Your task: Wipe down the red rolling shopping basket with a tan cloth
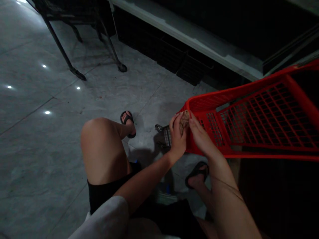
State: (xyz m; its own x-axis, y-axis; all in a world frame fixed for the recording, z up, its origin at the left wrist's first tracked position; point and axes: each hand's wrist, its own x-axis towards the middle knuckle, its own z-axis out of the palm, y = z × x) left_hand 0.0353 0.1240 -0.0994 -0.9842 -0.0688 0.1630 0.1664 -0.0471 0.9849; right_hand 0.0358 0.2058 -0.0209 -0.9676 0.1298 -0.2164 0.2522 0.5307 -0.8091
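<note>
Both hands are closed around a small brown, mottled lump [184, 120], whose kind I cannot make out. My left hand [178, 131] wraps it from the left with bent fingers. On the other side, my right hand [199, 132] presses against it with straighter fingers. The lump is partly hidden by the fingers. Just behind and below it is the near end of a red plastic shopping cart [224, 156] with a grid-like wall, and my right hand overlaps its rim. Whether the hands touch the cart I cannot tell.
A dark metal-legged frame with a caster [122, 67] stands at the upper left. Dark crates [191, 68] sit beneath a pale ledge [199, 41] at the back. My sandalled feet [128, 122] are on the grey tiled floor [50, 159]. Small cart wheels [159, 127] show beside my hands.
</note>
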